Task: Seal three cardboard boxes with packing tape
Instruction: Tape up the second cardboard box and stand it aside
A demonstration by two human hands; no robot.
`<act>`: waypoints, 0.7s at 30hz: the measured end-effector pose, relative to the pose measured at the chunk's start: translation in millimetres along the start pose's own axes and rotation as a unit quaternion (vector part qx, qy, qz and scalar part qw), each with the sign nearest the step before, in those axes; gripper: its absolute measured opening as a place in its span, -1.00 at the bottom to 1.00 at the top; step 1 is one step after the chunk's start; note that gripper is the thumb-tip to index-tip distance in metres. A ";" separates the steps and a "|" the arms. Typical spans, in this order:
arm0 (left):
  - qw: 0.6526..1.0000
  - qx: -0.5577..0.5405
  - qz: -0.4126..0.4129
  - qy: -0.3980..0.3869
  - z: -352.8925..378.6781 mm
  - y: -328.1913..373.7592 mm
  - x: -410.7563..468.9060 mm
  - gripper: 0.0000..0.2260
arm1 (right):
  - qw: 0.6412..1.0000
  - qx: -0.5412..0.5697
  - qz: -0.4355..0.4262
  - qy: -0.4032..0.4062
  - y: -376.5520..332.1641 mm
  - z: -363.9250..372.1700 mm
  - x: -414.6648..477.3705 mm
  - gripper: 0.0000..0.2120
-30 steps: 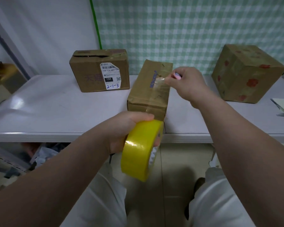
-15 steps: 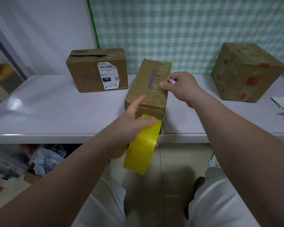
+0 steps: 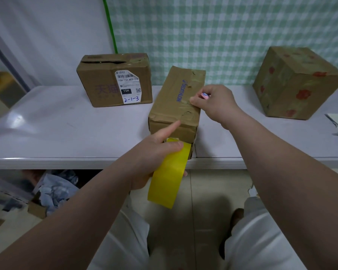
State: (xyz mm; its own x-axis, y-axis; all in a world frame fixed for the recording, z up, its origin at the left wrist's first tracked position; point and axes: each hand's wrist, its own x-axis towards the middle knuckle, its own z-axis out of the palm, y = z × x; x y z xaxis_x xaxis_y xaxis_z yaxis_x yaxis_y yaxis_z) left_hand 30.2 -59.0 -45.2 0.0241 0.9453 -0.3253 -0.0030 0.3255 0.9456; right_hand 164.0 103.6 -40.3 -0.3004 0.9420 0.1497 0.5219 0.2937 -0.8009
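Nearest the person, the left hand (image 3: pixel 156 152) wraps the yellow tape roll (image 3: pixel 169 176) below the table's (image 3: pixel 66 137) front edge, fingers curled around it, while its forefinger sticks out toward one o'clock and touches the near top edge of the middle box (image 3: pixel 176 106). That box stands at twelve o'clock from the roll, just beyond it, its long axis running away from the person toward the checked wall. The right hand (image 3: pixel 215 103) lies at about one o'clock from the left, at the box's right top edge, fingertips pinched together against the clear tape there; something small and pink shows in its grip, too small to name. Both hands touch the box. Farther back, the labelled box (image 3: pixel 113 80) sits at eleven o'clock with its top flap gaping, and the flowered box (image 3: pixel 297 82) at two o'clock, well apart.
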 end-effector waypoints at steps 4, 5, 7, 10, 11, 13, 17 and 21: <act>1.000 0.012 0.005 0.008 0.9 -2.5 2.1 -0.50 | 0.998 -0.012 -0.021 0.050 5.0 5.6 -3.3 -0.90; 1.000 0.008 0.004 0.010 0.7 -2.7 2.9 -0.50 | 0.998 -0.010 -0.025 0.061 6.5 7.1 -4.2 -0.89; 1.000 0.000 0.001 0.013 0.5 -3.0 3.9 -0.50 | 0.997 -0.005 -0.028 0.076 8.0 9.2 -5.6 -0.90; 1.000 0.003 0.005 0.010 0.4 -2.2 3.8 -0.48 | 0.997 0.011 -0.017 0.080 9.0 8.8 -5.9 -0.83; 1.000 0.003 0.005 0.008 0.2 -2.3 4.2 -0.48 | 0.997 0.028 -0.004 0.078 8.9 7.8 -5.9 -0.73; 1.000 0.006 0.007 0.009 -0.6 -3.2 5.3 -0.48 | 0.997 0.029 0.011 0.078 8.1 6.3 -4.1 -0.70; 1.000 0.004 0.007 0.007 -0.6 -4.0 5.6 -0.47 | 0.997 -0.008 0.019 0.079 3.0 11.0 -0.8 -0.78; 1.000 -0.007 0.001 0.005 -2.3 -5.7 4.8 -0.48 | 0.998 0.024 0.045 0.032 3.0 18.8 2.4 -0.50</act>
State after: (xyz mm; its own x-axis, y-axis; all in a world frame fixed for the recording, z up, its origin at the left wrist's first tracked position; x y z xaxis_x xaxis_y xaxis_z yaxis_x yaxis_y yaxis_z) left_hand 28.1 -56.3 -52.1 0.0142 0.9461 -0.3236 -0.0180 0.3238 0.9460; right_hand 149.9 103.7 -53.3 -0.2009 0.9733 0.1108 0.5059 0.1999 -0.8391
